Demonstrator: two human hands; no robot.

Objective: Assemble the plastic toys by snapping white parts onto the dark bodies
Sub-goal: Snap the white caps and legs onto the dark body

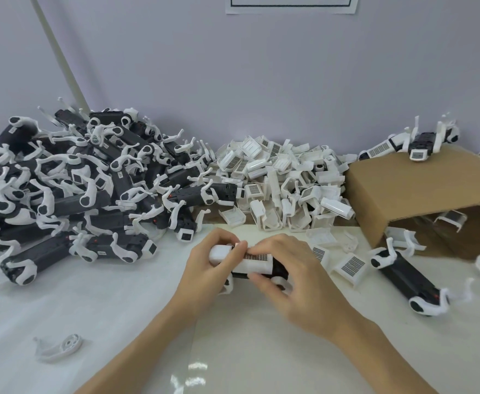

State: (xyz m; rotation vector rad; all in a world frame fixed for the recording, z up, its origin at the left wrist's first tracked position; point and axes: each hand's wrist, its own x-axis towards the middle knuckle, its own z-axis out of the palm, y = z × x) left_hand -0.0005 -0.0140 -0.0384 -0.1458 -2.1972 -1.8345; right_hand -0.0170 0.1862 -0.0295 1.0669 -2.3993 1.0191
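A dark toy body (275,269) capped by a white gridded cover (254,261) is gripped above the desk (119,322) by both hands, left (204,265) and right (295,275), between heaped bodies (71,177) and loose covers (284,177).

Pile of toy bodies (71,183): black with white legs, small red dots on some. Heap of covers (284,180): white, several with fine grey grid patch (same grid on held cover (251,258)). Surface (91,308): glossy white. Cardboard box (420,191): plain brown. Wall (261,75): pale lilac-grey.
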